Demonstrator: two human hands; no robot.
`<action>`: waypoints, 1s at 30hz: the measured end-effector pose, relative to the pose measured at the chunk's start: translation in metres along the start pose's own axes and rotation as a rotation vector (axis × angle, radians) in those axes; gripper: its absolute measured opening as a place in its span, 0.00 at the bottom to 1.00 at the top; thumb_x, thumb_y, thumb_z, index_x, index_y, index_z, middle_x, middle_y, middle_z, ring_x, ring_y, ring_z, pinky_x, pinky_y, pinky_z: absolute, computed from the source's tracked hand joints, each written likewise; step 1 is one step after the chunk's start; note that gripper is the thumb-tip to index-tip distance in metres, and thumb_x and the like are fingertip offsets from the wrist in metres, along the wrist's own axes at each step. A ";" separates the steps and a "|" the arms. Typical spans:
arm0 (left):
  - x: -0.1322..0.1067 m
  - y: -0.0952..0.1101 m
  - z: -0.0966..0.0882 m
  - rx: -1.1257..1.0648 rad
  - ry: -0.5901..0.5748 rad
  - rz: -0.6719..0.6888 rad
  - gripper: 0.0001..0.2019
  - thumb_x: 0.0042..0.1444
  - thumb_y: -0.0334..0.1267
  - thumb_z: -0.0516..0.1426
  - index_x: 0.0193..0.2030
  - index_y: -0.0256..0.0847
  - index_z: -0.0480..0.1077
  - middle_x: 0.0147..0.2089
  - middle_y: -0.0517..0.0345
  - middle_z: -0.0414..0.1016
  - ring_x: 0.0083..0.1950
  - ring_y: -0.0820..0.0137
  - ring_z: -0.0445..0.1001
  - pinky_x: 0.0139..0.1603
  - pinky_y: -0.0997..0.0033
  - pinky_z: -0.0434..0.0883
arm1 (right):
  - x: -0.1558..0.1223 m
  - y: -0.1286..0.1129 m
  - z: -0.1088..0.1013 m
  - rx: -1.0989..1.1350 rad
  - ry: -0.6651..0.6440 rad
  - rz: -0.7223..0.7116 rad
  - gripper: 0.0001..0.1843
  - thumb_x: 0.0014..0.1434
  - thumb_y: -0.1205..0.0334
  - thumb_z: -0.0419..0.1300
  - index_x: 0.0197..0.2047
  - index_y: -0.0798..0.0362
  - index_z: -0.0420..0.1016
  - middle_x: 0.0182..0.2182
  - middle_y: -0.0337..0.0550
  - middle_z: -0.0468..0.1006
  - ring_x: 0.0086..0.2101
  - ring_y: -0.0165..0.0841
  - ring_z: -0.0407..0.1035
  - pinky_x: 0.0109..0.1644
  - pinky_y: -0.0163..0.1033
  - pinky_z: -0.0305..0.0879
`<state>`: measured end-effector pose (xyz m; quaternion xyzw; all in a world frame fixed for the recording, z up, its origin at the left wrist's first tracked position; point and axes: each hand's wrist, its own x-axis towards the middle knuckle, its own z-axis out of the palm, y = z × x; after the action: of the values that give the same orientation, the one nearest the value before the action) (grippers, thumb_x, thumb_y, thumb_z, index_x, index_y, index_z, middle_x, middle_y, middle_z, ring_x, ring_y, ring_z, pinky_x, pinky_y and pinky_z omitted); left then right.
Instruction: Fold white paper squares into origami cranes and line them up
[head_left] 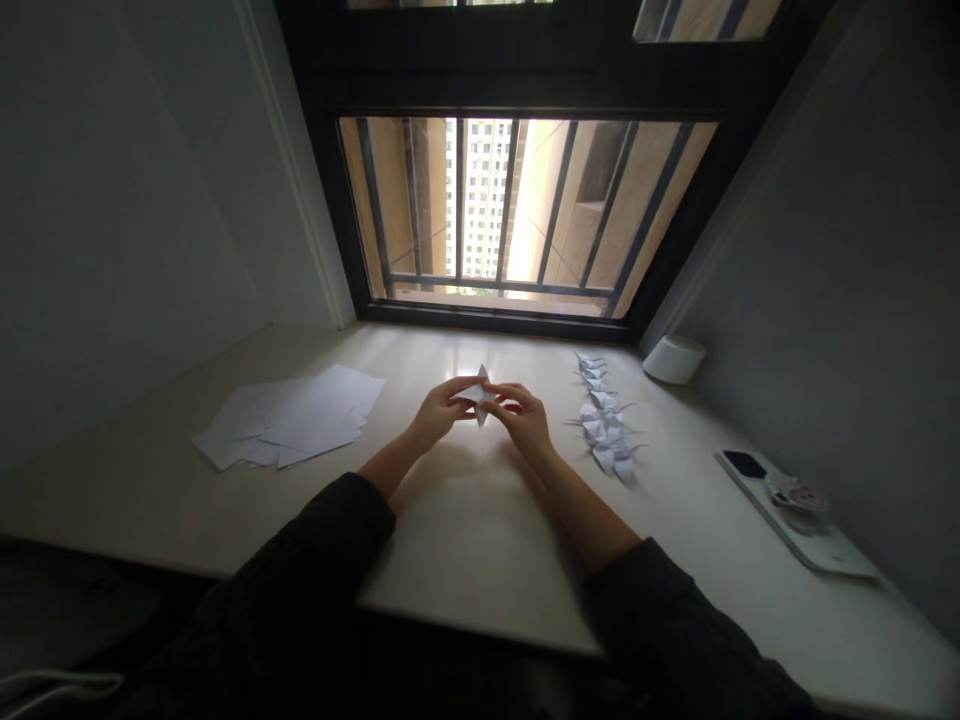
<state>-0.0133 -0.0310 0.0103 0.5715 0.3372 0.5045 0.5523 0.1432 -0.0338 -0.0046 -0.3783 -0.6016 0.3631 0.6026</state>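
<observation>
Between both hands, above the pale sill, is a small piece of folded white paper (480, 396) with pointed tips at top and bottom. My left hand (439, 412) pinches its left side with thumb and fingers. From the right, my right hand (525, 415) grips the other side, its thumb and fingertips on the paper. The fingers cover part of the folds. To the right of my hands stands a row of several folded paper cranes (604, 425).
Loose white paper sheets (315, 410) lie overlapping on the left. A white cylindrical object (673, 360) sits by the right wall. Nearer on the right is a white phone (795, 520) with a round grip on its back. A barred window (525, 215) stands behind the sill.
</observation>
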 end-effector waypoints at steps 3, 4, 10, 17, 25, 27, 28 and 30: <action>0.000 -0.004 0.002 0.017 0.020 0.051 0.19 0.46 0.30 0.58 0.48 0.38 0.72 0.48 0.51 0.74 0.44 0.64 0.74 0.42 0.66 0.74 | -0.002 0.001 0.002 -0.021 0.032 0.000 0.18 0.42 0.52 0.69 0.38 0.48 0.79 0.36 0.42 0.76 0.31 0.31 0.69 0.33 0.37 0.68; 0.000 -0.005 0.003 0.023 0.026 0.063 0.19 0.46 0.30 0.59 0.47 0.38 0.72 0.48 0.51 0.74 0.44 0.64 0.74 0.42 0.66 0.74 | -0.003 0.002 0.003 -0.028 0.042 0.002 0.18 0.42 0.52 0.69 0.38 0.48 0.79 0.36 0.42 0.76 0.31 0.31 0.69 0.34 0.38 0.68; 0.002 -0.008 0.001 0.087 0.046 0.106 0.19 0.45 0.28 0.58 0.47 0.38 0.73 0.47 0.51 0.74 0.45 0.64 0.74 0.43 0.65 0.74 | -0.005 0.006 0.004 -0.075 0.078 0.004 0.18 0.43 0.51 0.67 0.38 0.50 0.80 0.33 0.43 0.80 0.30 0.33 0.71 0.36 0.40 0.68; 0.006 -0.012 -0.007 0.287 0.025 0.227 0.16 0.49 0.31 0.58 0.47 0.38 0.73 0.46 0.49 0.76 0.45 0.64 0.75 0.42 0.67 0.74 | -0.004 0.007 0.002 -0.071 0.068 -0.009 0.15 0.45 0.51 0.66 0.36 0.49 0.81 0.35 0.44 0.81 0.33 0.36 0.73 0.36 0.40 0.69; -0.003 -0.001 -0.010 0.744 0.029 0.365 0.18 0.53 0.34 0.57 0.52 0.49 0.70 0.50 0.57 0.75 0.45 0.65 0.76 0.45 0.65 0.74 | -0.002 0.012 0.002 -0.032 0.069 0.038 0.14 0.45 0.52 0.67 0.36 0.49 0.81 0.34 0.43 0.82 0.35 0.39 0.74 0.37 0.41 0.69; -0.005 0.005 -0.009 0.868 0.055 0.463 0.20 0.51 0.37 0.60 0.53 0.51 0.70 0.55 0.58 0.72 0.52 0.63 0.73 0.50 0.63 0.72 | -0.001 0.014 0.001 -0.030 0.092 0.061 0.15 0.45 0.52 0.67 0.36 0.49 0.81 0.34 0.43 0.82 0.34 0.39 0.75 0.37 0.41 0.69; -0.007 0.008 -0.008 0.916 0.080 0.510 0.21 0.50 0.39 0.62 0.52 0.52 0.70 0.56 0.59 0.71 0.54 0.63 0.71 0.52 0.62 0.71 | -0.001 0.015 0.001 -0.031 0.103 0.073 0.15 0.45 0.51 0.67 0.36 0.49 0.81 0.33 0.43 0.82 0.34 0.39 0.75 0.37 0.41 0.69; -0.009 0.012 -0.007 0.960 0.115 0.580 0.19 0.50 0.42 0.62 0.51 0.52 0.71 0.56 0.59 0.71 0.54 0.64 0.71 0.54 0.62 0.70 | -0.001 0.016 0.001 -0.036 0.113 0.092 0.16 0.45 0.51 0.67 0.36 0.49 0.81 0.33 0.43 0.82 0.34 0.39 0.75 0.38 0.41 0.69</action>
<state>-0.0244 -0.0388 0.0190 0.7996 0.3876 0.4560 0.0497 0.1428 -0.0271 -0.0192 -0.4362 -0.5552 0.3574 0.6114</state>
